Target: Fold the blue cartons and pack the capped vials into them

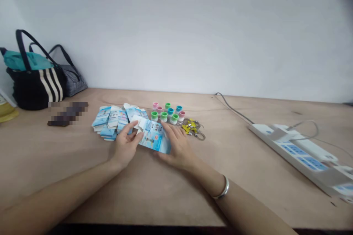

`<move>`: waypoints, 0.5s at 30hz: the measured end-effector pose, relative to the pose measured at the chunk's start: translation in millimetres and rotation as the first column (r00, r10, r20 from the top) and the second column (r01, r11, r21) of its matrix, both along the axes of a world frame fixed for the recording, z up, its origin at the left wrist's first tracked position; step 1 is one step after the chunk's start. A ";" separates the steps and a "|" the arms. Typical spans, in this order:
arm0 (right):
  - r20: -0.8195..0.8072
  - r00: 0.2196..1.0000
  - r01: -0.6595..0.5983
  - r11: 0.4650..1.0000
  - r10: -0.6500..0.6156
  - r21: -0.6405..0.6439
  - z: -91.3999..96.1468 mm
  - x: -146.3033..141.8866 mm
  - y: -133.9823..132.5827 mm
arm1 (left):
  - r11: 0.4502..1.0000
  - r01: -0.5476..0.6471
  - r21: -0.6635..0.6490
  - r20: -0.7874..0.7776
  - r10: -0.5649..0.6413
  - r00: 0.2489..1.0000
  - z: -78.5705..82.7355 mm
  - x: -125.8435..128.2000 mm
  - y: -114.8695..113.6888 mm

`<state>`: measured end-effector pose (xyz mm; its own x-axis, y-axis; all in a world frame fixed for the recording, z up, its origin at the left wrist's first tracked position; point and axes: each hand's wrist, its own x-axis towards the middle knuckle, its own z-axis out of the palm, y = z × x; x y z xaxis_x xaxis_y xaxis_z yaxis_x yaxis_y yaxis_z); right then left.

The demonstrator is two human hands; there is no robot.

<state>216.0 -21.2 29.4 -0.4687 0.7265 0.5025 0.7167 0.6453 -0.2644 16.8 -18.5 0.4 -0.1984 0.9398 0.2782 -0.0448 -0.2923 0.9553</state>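
Observation:
Between my two hands is a blue and white printed cardboard box (154, 138), with white flaps at its left end. The fingers and thumb of my left hand (127, 142) pinch the flap end. My right hand (178, 147) grips the other end, fingers over the far edge and thumb at the near one. Just beyond lies a pile of flattened boxes (113, 119) with the same print. Behind the held box stand several small jars (164, 116) with green, pink and blue tops. Yellow pieces with metal rings (192, 127) lie to the right of the jars.
A long white power strip (292, 154) with plugs and a grey cable (234, 108) lies on the right of the wooden table (220, 114). At the back left stand a black striped bag (38, 84) and a grey bag (73, 79). A dark blurred-out object (67, 114) lies before them.

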 end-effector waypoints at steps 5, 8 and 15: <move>-0.108 0.993 -0.049 0.992 0.037 -0.115 -3.6 9.6 14.0 | 0.997 0.067 -0.025 -0.243 -0.071 0.967 -19.7 -12.0 13.4; -0.165 0.982 -0.115 0.981 0.089 -0.158 -0.5 15.2 19.7 | 0.999 0.049 0.025 -0.349 -0.037 0.936 -22.1 -18.0 16.2; -0.213 0.967 -0.190 0.953 0.140 -0.237 3.8 16.2 16.9 | 0.995 0.082 0.054 -0.389 -0.054 0.920 -19.9 -20.4 9.5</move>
<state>232.2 -4.3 33.2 -0.5058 0.7622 0.4040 0.5260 0.6437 -0.5559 -3.6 -9.0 -19.6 0.0012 0.9233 0.3841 0.3022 -0.3665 0.8800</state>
